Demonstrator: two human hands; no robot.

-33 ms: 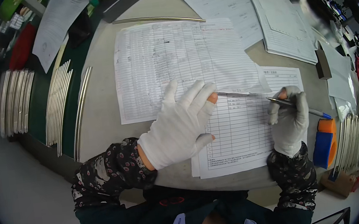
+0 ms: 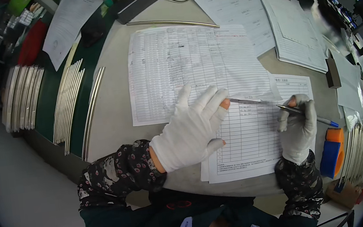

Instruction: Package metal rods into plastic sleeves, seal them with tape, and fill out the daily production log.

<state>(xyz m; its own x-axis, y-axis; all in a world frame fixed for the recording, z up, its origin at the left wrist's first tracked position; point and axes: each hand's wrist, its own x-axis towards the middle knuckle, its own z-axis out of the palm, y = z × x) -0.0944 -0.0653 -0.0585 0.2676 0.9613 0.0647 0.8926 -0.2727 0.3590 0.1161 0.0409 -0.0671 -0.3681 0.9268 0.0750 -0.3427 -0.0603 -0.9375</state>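
Observation:
My left hand (image 2: pixel 188 133), in a white glove with some fingertips bare, lies flat with fingers spread across two papers. Under its fingers is the lower edge of a creased, densely printed table sheet (image 2: pixel 157 66). That sheet overlaps a lined form (image 2: pixel 251 148), which has a few filled rows near its top. Over the form's right side, my right hand (image 2: pixel 299 133), also gloved, is closed around a pen (image 2: pixel 327 122). The pen's dark tip points left and its blue end sticks out to the right. I cannot tell whether the tip touches the paper.
Bundles of thin metal rods (image 2: pixel 69 102) lie at the left, with more rods (image 2: pixel 354 153) at the lower right. A single rod (image 2: pixel 172 22) lies behind the papers. A blue and orange tape dispenser (image 2: pixel 331 154) sits beside my right hand. A clipboard (image 2: pixel 293 27) lies far right.
The whole view has shifted slightly, so the scene sits further right in the picture. Both hands keep the same pose on the papers, and the pen stays in my right hand.

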